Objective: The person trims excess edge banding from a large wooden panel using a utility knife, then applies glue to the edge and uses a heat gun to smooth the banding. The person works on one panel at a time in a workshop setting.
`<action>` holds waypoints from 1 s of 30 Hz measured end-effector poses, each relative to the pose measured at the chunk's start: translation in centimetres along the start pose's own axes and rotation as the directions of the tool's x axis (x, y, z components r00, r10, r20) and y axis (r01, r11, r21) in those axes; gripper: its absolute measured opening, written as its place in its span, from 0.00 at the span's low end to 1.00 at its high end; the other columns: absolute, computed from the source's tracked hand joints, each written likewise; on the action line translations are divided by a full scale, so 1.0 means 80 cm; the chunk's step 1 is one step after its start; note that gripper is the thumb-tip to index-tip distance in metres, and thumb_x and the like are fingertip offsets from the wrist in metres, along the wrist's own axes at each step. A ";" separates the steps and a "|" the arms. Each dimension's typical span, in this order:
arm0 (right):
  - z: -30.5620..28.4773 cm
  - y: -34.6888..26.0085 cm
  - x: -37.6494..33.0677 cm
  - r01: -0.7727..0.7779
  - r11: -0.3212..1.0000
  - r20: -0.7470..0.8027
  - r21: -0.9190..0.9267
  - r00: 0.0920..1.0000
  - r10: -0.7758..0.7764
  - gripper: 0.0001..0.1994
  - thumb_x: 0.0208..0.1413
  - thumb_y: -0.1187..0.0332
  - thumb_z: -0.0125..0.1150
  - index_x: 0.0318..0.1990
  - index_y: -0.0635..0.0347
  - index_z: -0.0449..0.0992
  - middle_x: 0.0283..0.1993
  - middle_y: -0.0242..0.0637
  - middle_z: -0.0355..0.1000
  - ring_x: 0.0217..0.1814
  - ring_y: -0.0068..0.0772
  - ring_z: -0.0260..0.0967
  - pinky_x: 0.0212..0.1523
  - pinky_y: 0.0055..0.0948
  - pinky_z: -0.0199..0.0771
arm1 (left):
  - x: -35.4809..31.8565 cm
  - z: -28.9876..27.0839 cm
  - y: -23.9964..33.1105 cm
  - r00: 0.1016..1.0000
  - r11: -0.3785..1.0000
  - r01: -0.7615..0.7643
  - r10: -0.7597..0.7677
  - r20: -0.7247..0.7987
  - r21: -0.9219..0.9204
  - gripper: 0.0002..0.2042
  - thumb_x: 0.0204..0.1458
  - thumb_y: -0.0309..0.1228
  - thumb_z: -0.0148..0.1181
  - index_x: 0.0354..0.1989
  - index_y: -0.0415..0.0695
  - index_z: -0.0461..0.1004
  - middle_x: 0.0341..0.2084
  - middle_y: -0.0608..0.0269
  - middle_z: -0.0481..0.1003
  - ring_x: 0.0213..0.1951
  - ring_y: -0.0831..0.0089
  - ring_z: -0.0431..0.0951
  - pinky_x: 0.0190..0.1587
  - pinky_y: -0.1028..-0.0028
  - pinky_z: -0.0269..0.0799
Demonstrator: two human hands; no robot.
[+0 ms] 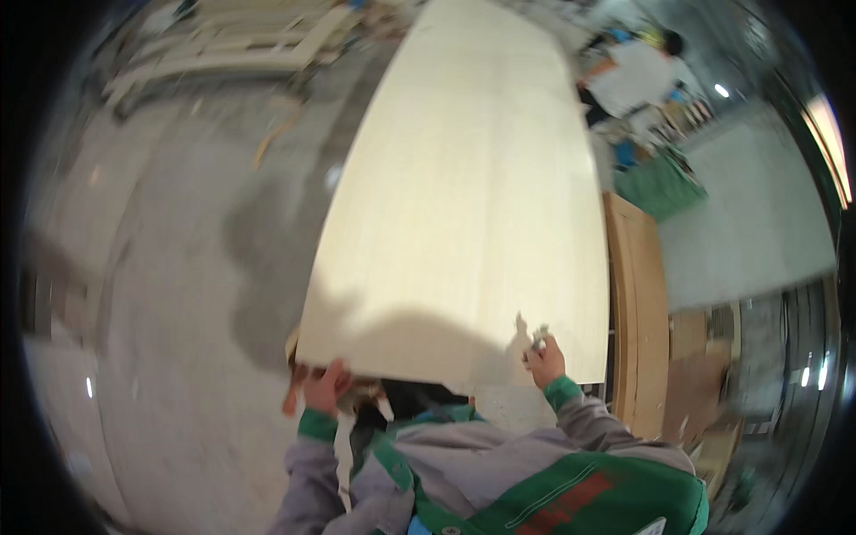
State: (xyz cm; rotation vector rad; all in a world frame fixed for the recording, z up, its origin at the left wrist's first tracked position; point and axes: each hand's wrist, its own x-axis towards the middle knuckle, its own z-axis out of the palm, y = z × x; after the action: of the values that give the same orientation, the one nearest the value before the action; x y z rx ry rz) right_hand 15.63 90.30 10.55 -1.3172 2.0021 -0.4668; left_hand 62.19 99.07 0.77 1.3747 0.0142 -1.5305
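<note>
While right hand point(547, 362) holds blurred item point(539, 336) | pale board point(464, 223): far end cropped

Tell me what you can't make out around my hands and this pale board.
All in the head view:
The small object in your right hand: too small and blurred, partly covered by your grip.
How your left hand meets the pale board: blurred, underside hidden.
The board's far end: cut off by the upper edge.
What the co-worker handles: too small and blurred.

One pale panel point(464, 205), two hands point(326, 387) point(547, 362) (one co-worker point(635, 78)).
</note>
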 end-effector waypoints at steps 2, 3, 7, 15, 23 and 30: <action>-0.025 0.076 -0.029 -0.165 0.986 -0.185 -0.025 0.970 0.158 0.24 0.57 0.71 0.61 0.62 0.56 0.67 0.32 0.47 0.79 0.32 0.39 0.79 0.36 0.36 0.78 | 0.005 -0.017 0.026 0.997 0.996 -0.044 0.039 0.067 0.072 0.19 0.54 0.32 0.68 0.51 0.40 0.72 0.38 0.62 0.78 0.36 0.69 0.80 0.38 0.71 0.79; -0.044 0.114 -0.047 -0.227 0.974 -0.251 0.019 0.942 0.224 0.25 0.57 0.73 0.60 0.64 0.54 0.66 0.33 0.47 0.79 0.32 0.38 0.79 0.36 0.36 0.77 | 0.006 -0.024 0.038 0.993 0.995 -0.078 0.072 0.089 0.063 0.20 0.53 0.31 0.68 0.52 0.39 0.72 0.39 0.60 0.78 0.37 0.67 0.80 0.40 0.70 0.80; -0.069 0.206 -0.075 -0.384 0.818 -0.483 0.429 0.667 0.567 0.30 0.58 0.76 0.56 0.69 0.53 0.63 0.41 0.53 0.80 0.35 0.41 0.80 0.39 0.40 0.77 | 0.020 -0.049 0.111 0.983 0.942 -0.023 -0.039 0.178 0.335 0.24 0.52 0.30 0.70 0.54 0.32 0.71 0.42 0.56 0.78 0.40 0.67 0.82 0.42 0.69 0.82; -0.029 0.167 -0.053 -0.488 0.864 -0.655 -0.126 0.695 0.297 0.24 0.61 0.73 0.52 0.66 0.54 0.68 0.48 0.56 0.77 0.48 0.59 0.76 0.48 0.50 0.75 | 0.070 -0.017 0.173 0.792 0.427 -0.167 -0.478 0.379 0.889 0.27 0.48 0.37 0.75 0.54 0.36 0.75 0.42 0.56 0.80 0.44 0.69 0.80 0.46 0.69 0.79; 0.053 0.066 -0.110 -0.417 0.866 -0.496 -0.277 0.834 0.242 0.23 0.59 0.70 0.54 0.64 0.52 0.71 0.45 0.53 0.77 0.44 0.58 0.76 0.44 0.49 0.76 | 0.093 -0.002 0.198 0.566 0.333 -0.354 -0.668 0.483 0.874 0.25 0.51 0.39 0.72 0.55 0.39 0.76 0.43 0.59 0.81 0.43 0.71 0.80 0.47 0.70 0.76; 0.263 -0.064 -0.165 -0.227 0.907 -0.412 -0.355 0.909 0.067 0.23 0.60 0.69 0.53 0.63 0.51 0.70 0.42 0.52 0.77 0.40 0.57 0.77 0.40 0.50 0.77 | 0.132 -0.030 0.200 0.366 0.403 -0.351 -0.772 0.520 0.845 0.27 0.56 0.39 0.66 0.60 0.36 0.69 0.50 0.52 0.77 0.52 0.65 0.78 0.53 0.66 0.73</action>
State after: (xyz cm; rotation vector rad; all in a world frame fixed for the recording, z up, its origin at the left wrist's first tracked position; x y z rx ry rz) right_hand 37.23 101.59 3.58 -1.3671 2.6222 -0.2706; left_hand 76.49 86.17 1.51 0.9598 -1.6833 -2.6452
